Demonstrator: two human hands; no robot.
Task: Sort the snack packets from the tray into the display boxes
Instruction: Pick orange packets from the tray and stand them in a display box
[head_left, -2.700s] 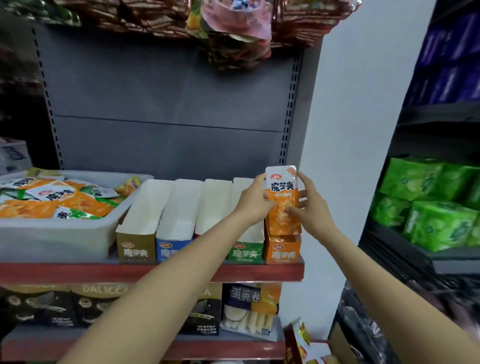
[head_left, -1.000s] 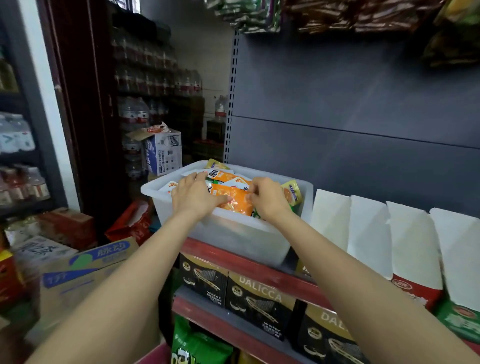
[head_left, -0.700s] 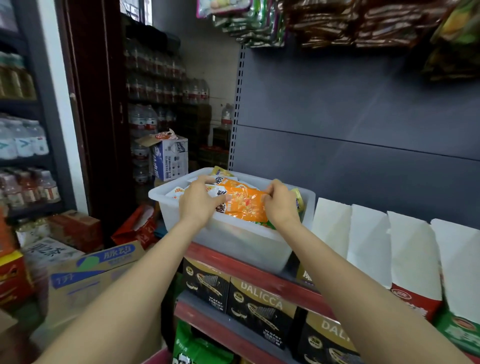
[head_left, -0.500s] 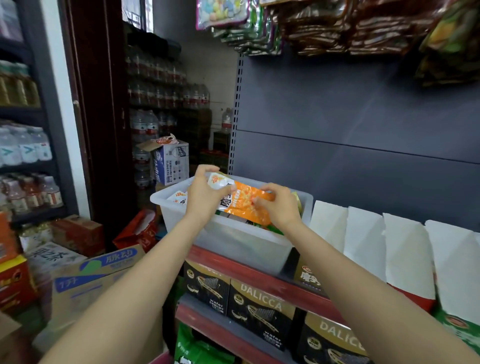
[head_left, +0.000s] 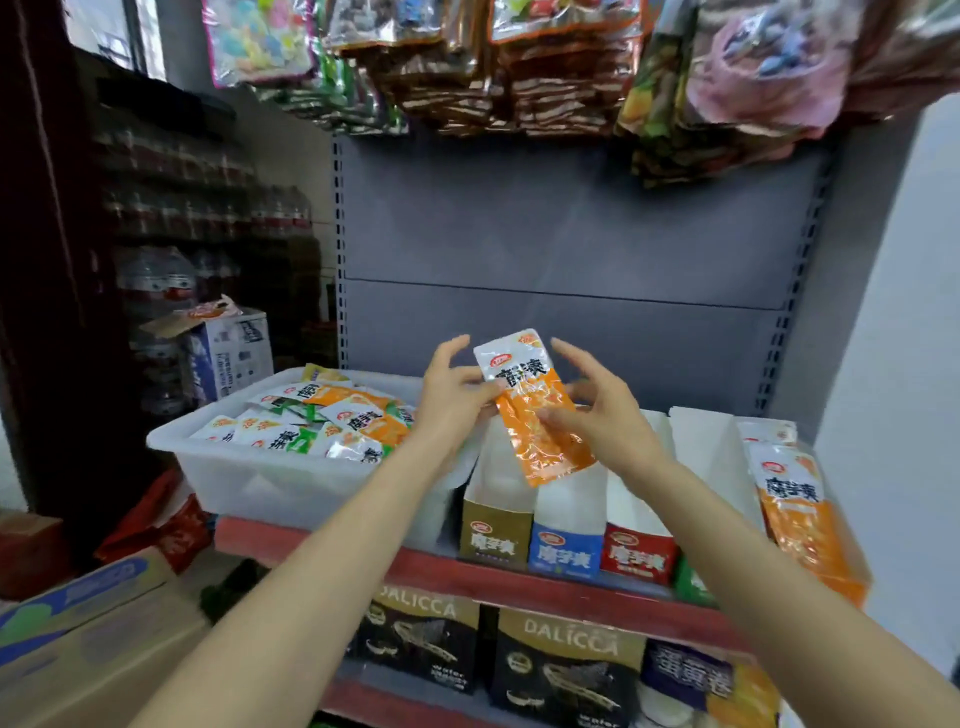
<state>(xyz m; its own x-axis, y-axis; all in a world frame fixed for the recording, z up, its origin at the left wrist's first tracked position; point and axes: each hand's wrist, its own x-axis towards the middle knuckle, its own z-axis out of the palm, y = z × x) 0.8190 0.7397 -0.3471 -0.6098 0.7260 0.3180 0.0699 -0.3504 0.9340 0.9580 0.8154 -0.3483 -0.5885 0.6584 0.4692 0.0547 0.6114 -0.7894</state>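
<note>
Nearest to the camera, two bare forearms reach forward over the red shelf edge (head_left: 519, 582). Below this edge stand dark boxes marked DALICCA (head_left: 426, 649).

The left hand (head_left: 454, 397) pinches the white upper part of an orange snack packet (head_left: 532, 408) between thumb and fingers. The right hand (head_left: 605, 413) holds the same packet at its orange middle; the thumb lies on the front and the other fingers are spread behind it. The packet is in the air, tilted, with its lower end above the brown display box (head_left: 496, 535).

On the shelf, the display boxes stand in a row, side by side: brown, then blue (head_left: 566, 551), then red (head_left: 639, 558), then a green one (head_left: 693, 584) mostly hidden by the right arm. At the far right, orange packets (head_left: 795, 509) stand upright in the last box.

Left of the row, just beside the brown box, is the white plastic tray (head_left: 249, 467) with many orange and green packets (head_left: 332, 421) lying mixed inside.

Behind everything is the grey back panel (head_left: 571, 249), and bagged snacks (head_left: 519, 67) hang above.
</note>
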